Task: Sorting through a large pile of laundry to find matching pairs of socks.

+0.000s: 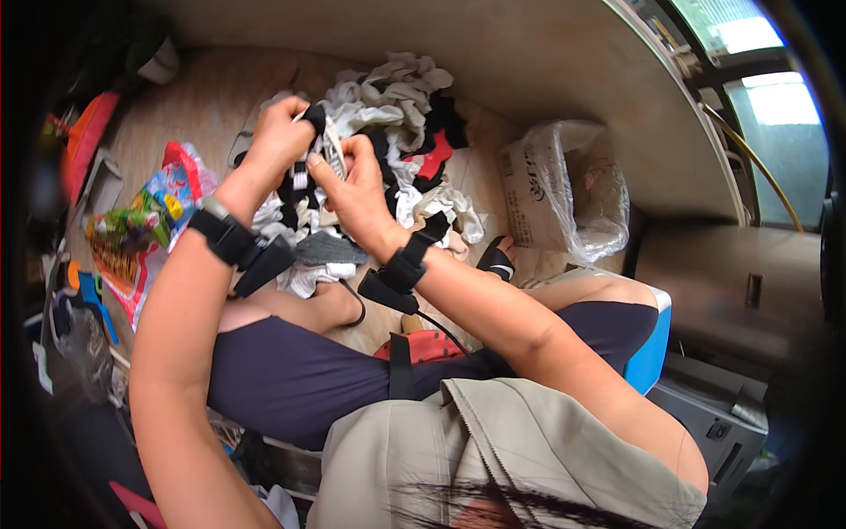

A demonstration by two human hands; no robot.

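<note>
In front of me, both hands hold a black-and-white sock above a heap of socks. My left hand pinches its black end, the fingers curled tight. My right hand grips the pale, dark-patterned part of the sock between thumb and fingers. Beneath them, the heap spreads over the floor, with white socks at the far side. A red sock lies among black ones on the right. Nearest my legs is a dark grey knitted sock. My hands cover part of the heap.
A cardboard box lined with a clear plastic bag stands to the right. Left of the heap lies a colourful printed bag. A potted plant's white pot sits far left. One sandalled foot rests near the box.
</note>
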